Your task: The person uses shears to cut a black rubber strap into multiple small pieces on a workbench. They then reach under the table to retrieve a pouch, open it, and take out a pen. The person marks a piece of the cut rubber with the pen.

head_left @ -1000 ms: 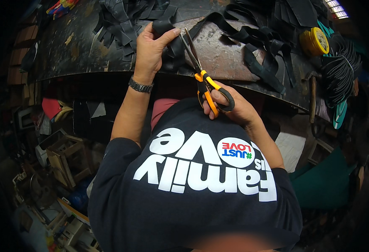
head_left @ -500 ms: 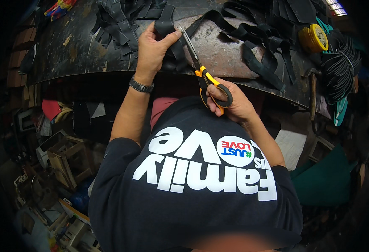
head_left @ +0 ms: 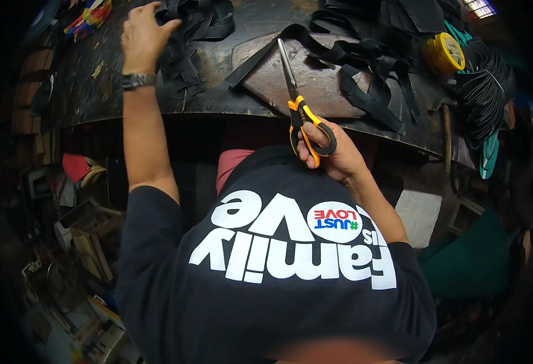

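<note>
Scissors [head_left: 299,100] with yellow-and-black handles sit in the right hand [head_left: 334,148], which is clamped round the grips just in front of the person's body. Their silver blades lie together and point away from the person, over a brown board [head_left: 321,97] on the dark, scuffed worktop [head_left: 102,91]. The left hand [head_left: 142,39] is well apart from the right, far out over the left part of the worktop, its fingers spread and its thumb standing off to the side. It is beside and partly over a heap of short black pieces [head_left: 183,73]; whether the fingertips touch any of them cannot be told. A dark wristwatch [head_left: 138,80] circles the left wrist.

A long black strip [head_left: 255,57] runs slantwise across the board and on into loose loops at the right. Its edge meets the scissor tips in this view, though contact is unclear. Farther right are a yellow tub [head_left: 444,53] and a tied bundle of black strands [head_left: 484,91].

Small dark lettering marks the yellow scissor handle. The person's black shirt [head_left: 278,309] bears large white letters, upside down from this angle, and a round white badge [head_left: 334,222] printed in red, blue and green.
</note>
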Demonstrator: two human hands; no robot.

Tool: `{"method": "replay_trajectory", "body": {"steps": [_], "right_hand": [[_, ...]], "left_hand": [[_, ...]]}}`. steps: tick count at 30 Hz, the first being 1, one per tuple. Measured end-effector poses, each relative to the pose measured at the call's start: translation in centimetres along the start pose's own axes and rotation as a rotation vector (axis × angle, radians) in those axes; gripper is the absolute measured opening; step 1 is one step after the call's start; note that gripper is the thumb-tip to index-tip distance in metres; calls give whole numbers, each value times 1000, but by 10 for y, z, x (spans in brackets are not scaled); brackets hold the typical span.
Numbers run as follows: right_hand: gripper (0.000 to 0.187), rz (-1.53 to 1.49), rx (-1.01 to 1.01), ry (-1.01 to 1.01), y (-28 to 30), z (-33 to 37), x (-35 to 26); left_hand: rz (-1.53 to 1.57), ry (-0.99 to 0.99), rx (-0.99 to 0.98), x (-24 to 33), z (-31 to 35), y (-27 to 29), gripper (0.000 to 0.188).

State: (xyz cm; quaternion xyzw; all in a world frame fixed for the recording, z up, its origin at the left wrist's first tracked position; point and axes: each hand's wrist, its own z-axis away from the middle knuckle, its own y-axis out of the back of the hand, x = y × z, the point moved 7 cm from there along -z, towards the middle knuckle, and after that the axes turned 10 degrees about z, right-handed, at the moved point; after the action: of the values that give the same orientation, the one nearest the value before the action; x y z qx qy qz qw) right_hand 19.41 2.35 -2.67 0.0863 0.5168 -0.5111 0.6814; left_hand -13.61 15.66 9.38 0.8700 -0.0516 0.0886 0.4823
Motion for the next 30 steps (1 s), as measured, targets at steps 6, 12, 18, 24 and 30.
{"method": "replay_trajectory", "body": {"steps": [6, 12, 18, 24, 30], "right_hand": [[40, -171, 90, 68, 14, 0, -2], [44, -296, 165, 87, 19, 5, 0], [44, -473, 201, 169, 30, 7, -5], [43, -304, 179, 166, 23, 6, -10], [40, -47, 73, 55, 8, 7, -8]], "left_hand": [[942, -324, -228, 132, 44, -56, 25], [616, -488, -218, 182, 40, -90, 30], [862, -164, -162, 148, 40, -64, 18], [824, -429, -6, 131, 60, -22, 24], [711, -331, -233, 115, 102, -51, 27]]}}
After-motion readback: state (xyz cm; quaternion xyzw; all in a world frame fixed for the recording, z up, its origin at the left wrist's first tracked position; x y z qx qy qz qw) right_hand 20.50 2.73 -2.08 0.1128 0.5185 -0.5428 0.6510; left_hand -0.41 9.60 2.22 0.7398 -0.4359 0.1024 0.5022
